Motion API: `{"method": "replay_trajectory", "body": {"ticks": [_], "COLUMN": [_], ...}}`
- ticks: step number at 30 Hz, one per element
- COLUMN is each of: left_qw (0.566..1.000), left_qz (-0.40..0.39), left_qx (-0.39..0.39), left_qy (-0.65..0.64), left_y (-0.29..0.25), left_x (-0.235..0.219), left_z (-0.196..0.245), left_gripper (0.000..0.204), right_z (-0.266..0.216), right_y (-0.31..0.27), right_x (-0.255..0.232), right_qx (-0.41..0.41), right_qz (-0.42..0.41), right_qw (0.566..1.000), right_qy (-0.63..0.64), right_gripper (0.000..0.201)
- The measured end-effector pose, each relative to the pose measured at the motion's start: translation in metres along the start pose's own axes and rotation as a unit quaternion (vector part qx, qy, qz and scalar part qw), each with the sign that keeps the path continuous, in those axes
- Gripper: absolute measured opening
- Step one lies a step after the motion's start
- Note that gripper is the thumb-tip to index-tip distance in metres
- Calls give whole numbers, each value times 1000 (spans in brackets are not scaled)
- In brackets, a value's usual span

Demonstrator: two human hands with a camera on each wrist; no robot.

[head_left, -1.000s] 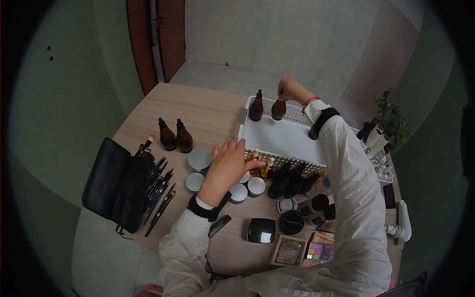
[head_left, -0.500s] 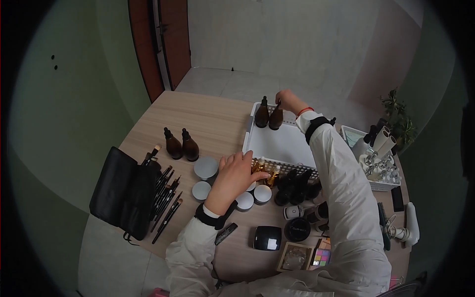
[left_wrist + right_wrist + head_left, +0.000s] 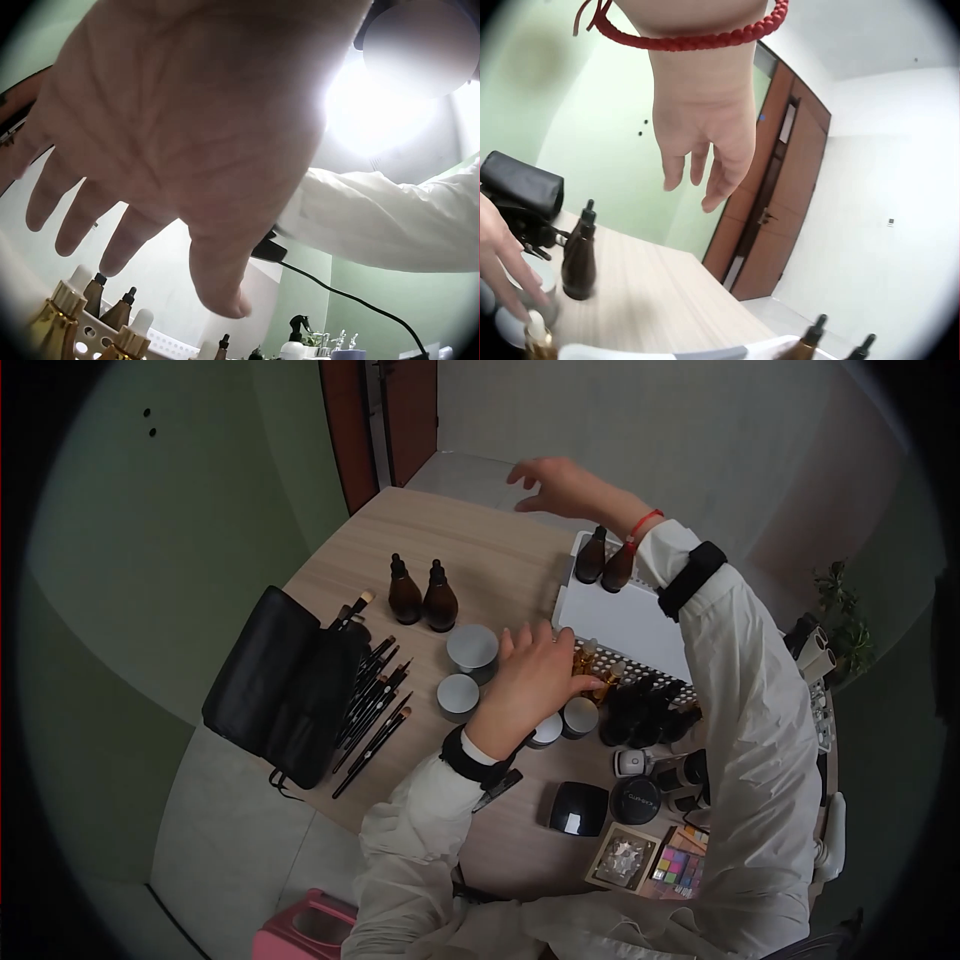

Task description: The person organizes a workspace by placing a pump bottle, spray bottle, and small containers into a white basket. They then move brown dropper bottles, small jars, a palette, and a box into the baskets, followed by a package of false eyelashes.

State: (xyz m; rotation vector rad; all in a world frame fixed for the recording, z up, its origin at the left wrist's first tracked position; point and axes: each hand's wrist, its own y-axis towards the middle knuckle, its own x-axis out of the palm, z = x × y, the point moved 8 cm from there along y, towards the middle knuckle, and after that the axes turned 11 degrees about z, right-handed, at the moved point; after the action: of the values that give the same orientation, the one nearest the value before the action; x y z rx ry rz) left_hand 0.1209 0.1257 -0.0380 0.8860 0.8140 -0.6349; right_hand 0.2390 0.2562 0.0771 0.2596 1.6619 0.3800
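My right hand [image 3: 560, 487] is in the air over the far side of the table, fingers loosely bent and holding nothing; the right wrist view shows it hanging above the tabletop. Two brown dropper bottles [image 3: 592, 560] stand side by side in the left end of a white perforated basket [image 3: 562, 592], beneath my right wrist. Another pair of brown dropper bottles [image 3: 440, 600] stands on the table to the left. My left hand [image 3: 530, 675] is spread with nothing in its grasp, above silver-lidded jars [image 3: 472, 647] and beside gold dropper bottles [image 3: 56, 315] at the basket's near wall.
A black brush case [image 3: 270, 690] with several makeup brushes [image 3: 375, 695] lies on the left. Dark bottles [image 3: 640, 710], a black compact [image 3: 578, 808] and an eyeshadow palette [image 3: 680, 865] are near the front right. My right sleeve covers part of the basket.
My right hand has let go of a brown dropper bottle, now beside the other one in the basket, and moved up and left. The left hand stays near the jars. The head view has shifted.
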Motion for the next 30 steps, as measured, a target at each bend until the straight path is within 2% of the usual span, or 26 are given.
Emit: {"method": "replay_trajectory", "body": {"ticks": [3,5,7,8,10,12,16,17,18,21,23,24,25,28,30], "left_qw": [1000,997,998,998,998,999,998,999,999,998,999,999,999,999,999], "left_qz": [16,59,46,44,46,0,-14,3,21,39,23,7,-18,16,7], "left_qx": [16,39,32,36,42,20,21,27,34,30,32,29,20,24,26], "left_qy": [2,-18,-19,-16,-14,-50,-54,-37,-21,-28,-32,-34,-34,-32,-46], "left_y": [-7,-9,-11,-12,-12,-13,-13,-14,-15,-16,-17,-18,-18,-21,-21], "left_x": [-2,-10,-14,-13,-19,-24,-20,-20,-21,-30,-33,-33,-32,-37,-38], "left_z": [3,5,4,4,3,5,6,6,6,8,9,9,9,11,13], "left_gripper": [59,56,52,50,49,48,47,49,50,52,53,55,56,57,59], "right_z": [-58,-83,-97,-99,-94,-91,-91,-95,-99,-97,-87,-78,-64,-24,12], "right_y": [11,9,12,14,15,15,13,14,15,17,17,19,18,-3,-26], "right_x": [52,84,115,125,140,146,144,142,138,103,64,44,21,-49,-79], "right_qx": [-25,23,-23,-41,-29,-21,-34,-87,-140,-141,-58,-76,-39,30,82], "right_qz": [-109,-193,-233,-236,-240,-236,-188,-149,-108,-65,-87,-67,-55,-14,-16], "right_qw": [994,979,971,970,970,971,982,985,984,986,990,992,995,997,995], "right_qy": [7,54,42,36,22,13,12,21,28,66,94,71,73,73,47], "right_gripper": [52,51,46,37,31,20,22,23,24,25,26,25,24,24,22]}}
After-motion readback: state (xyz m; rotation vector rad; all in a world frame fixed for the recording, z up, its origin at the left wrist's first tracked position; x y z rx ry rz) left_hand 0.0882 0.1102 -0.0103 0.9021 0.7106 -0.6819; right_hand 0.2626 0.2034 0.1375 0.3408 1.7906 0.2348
